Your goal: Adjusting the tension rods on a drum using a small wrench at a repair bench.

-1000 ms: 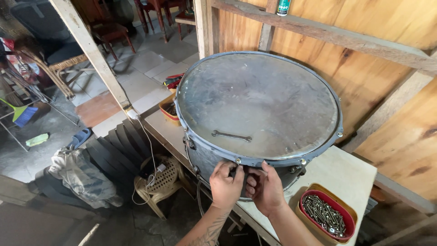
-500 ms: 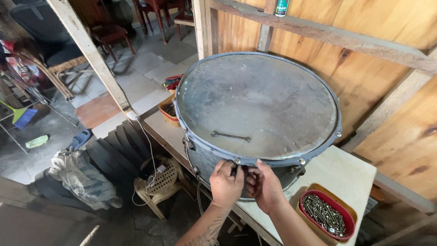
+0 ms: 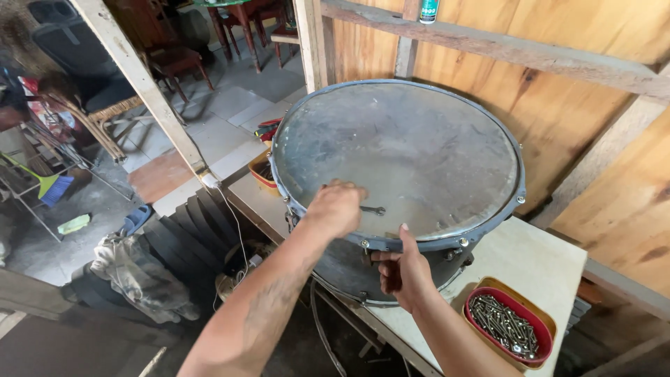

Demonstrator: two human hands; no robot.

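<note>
Drum (image 3: 398,150): large, grey, centred on a pale table (image 3: 537,262).
Left hand (image 3: 337,207): fingers curled over a small wrench (image 3: 372,209) on the drumhead's near part.
Right hand (image 3: 403,274): gripping the drum's near rim, thumb up.
Tray of screws (image 3: 508,327): near right.

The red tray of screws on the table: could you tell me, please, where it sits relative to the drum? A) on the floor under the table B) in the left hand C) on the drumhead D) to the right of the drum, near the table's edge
D: the red tray rests on the table right of the drum, apart from both hands.
</note>
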